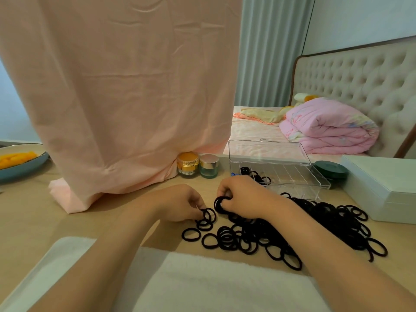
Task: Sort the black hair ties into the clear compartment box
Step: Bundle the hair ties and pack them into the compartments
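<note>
The ties (315, 226) lie heaped by the table's (33, 210) near edge, right of centre. The left hand (180, 203) pinches some at the heap's left; the right hand (243, 199) grips a bunch. Beyond, the open box (301, 175) holds a few.

No legible txt or labels.

Hair ties (292, 226) heaped on worktop (33, 210), front right. Compartment box (299, 176) just behind heap, few ties inside. Two jars (188, 164) left of box. Plate (24, 167) far left. Towel (202, 278) nearest, front edge.
</note>
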Action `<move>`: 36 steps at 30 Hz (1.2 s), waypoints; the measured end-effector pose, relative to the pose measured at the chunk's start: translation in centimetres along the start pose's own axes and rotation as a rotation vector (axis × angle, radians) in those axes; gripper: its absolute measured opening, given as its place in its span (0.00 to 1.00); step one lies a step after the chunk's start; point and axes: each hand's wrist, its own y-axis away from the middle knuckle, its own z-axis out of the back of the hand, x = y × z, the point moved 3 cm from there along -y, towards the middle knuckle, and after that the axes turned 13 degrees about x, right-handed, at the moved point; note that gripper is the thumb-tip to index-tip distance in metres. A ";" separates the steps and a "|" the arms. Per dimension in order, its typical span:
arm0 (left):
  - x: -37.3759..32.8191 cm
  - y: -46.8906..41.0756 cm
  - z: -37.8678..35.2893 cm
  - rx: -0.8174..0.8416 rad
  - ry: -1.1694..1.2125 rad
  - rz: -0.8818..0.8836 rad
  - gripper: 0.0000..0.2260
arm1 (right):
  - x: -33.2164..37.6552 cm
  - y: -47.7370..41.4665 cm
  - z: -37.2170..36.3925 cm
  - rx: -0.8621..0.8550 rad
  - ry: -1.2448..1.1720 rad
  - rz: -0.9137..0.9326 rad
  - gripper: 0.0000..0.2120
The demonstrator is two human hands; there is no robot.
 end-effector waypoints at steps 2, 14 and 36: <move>-0.1 -0.1 -0.1 -0.013 0.037 0.016 0.06 | -0.6 0.5 1.1 -0.046 -0.114 -0.002 0.10; -1.6 -0.1 -0.9 -0.066 -0.187 0.002 0.08 | 2.0 1.5 -0.1 0.171 -0.046 0.011 0.12; -1.0 2.4 0.2 0.203 -0.124 0.212 0.08 | 0.7 6.2 0.9 0.351 -0.071 -0.003 0.16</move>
